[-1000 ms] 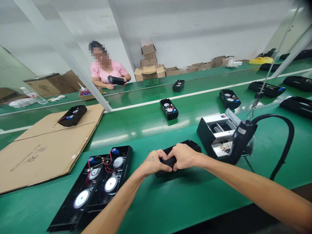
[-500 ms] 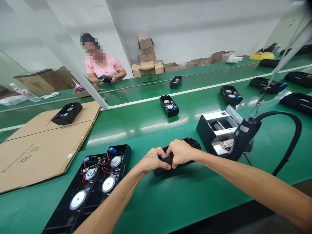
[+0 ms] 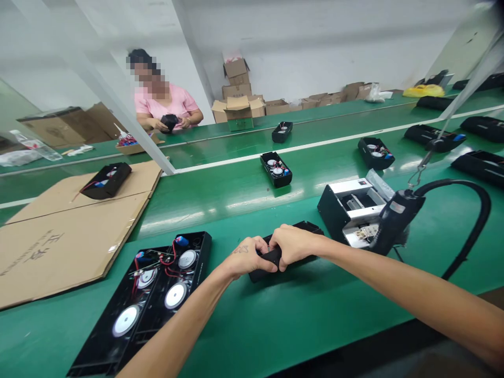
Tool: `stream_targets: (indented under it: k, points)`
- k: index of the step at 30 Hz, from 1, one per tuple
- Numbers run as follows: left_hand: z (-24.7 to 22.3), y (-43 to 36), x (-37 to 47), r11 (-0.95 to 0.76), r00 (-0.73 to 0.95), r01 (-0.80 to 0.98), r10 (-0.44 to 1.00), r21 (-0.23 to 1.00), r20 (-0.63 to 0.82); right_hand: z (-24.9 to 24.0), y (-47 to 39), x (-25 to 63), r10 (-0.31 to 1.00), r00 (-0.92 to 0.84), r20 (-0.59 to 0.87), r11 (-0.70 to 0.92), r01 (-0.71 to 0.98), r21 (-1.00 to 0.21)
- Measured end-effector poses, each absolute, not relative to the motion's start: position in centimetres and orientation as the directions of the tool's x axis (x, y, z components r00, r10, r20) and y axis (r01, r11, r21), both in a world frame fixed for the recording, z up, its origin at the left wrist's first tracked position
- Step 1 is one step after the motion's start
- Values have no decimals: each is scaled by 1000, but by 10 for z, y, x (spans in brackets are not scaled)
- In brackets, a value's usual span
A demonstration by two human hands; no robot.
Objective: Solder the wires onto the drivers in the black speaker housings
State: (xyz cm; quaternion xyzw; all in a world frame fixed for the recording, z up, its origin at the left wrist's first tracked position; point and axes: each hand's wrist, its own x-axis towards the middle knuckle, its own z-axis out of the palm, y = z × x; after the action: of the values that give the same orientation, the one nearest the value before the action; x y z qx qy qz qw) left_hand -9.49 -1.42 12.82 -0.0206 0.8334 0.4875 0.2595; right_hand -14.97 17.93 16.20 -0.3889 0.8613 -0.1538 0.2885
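A black speaker housing (image 3: 293, 247) lies on the green counter (image 3: 275, 320), its long axis running left-near to right-far. Both hands clamp its near end: left hand (image 3: 248, 257) beside right hand (image 3: 291, 244), touching, right slightly farther along.

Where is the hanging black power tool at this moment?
In the head view, the black power tool hangs on the right, just in front of the open black-and-white box, to the right of both hands.

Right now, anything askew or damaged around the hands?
Nothing damaged or spilled. Both hands, left hand and right hand, grip a black case lying skewed on the green belt. The open speaker panel beside it shows loose red wires.
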Motion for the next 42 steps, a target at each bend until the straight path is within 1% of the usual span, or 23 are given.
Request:
stream_targets:
  k: [7,12,16,19,23,24,25,26,28,29,31,33,36,39,42]
  points:
    - [126,-14,-97,484,-865,-288,239,826,-441,159,172,-146,-687,-616,-385,721,-514,-465]
    - [122,-15,-97,487,-866,-277,246,828,-435,159,171,-140,-672,-648,-360,733,-510,-451]
    - [127,-12,-88,541,-884,-202,258,817,-389,155,177,-132,-678,-661,-321,725,-532,-437]
    - [132,-6,-75,600,-911,-119,250,791,-327,148,183,-118,-691,-674,-259,710,-568,-417]
    - [121,6,-44,685,-952,-16,212,729,-220,129,194,-85,-702,-690,-178,697,-615,-368]
    - [114,9,-34,706,-964,28,207,708,-168,122,198,-75,-707,-689,-159,691,-626,-361]
    - [106,11,-25,726,-973,91,211,681,-94,114,201,-66,-713,-689,-130,681,-638,-360]
    - [96,13,-16,745,-974,184,225,641,18,106,205,-58,-717,-693,-74,667,-652,-362]
    - [79,16,0,772,-932,357,252,527,262,91,211,-44,-708,-699,98,628,-687,-366]
    - [73,17,7,783,-899,404,245,473,363,85,213,-38,-694,-694,194,606,-708,-364]
    - [67,21,17,807,-857,425,214,410,468,75,216,-30,-661,-669,339,568,-742,-356]
    - [68,27,23,826,-843,418,198,378,499,69,217,-24,-648,-645,405,542,-764,-350]
    - [67,38,26,841,-826,419,197,341,529,65,216,-21,-644,-634,429,536,-774,-337]
    - [57,45,28,836,-818,402,146,373,556,62,213,-21,-640,-621,451,537,-782,-316]
    - [44,46,29,795,-824,415,123,442,552,65,213,-20,-663,-593,457,526,-803,-281]
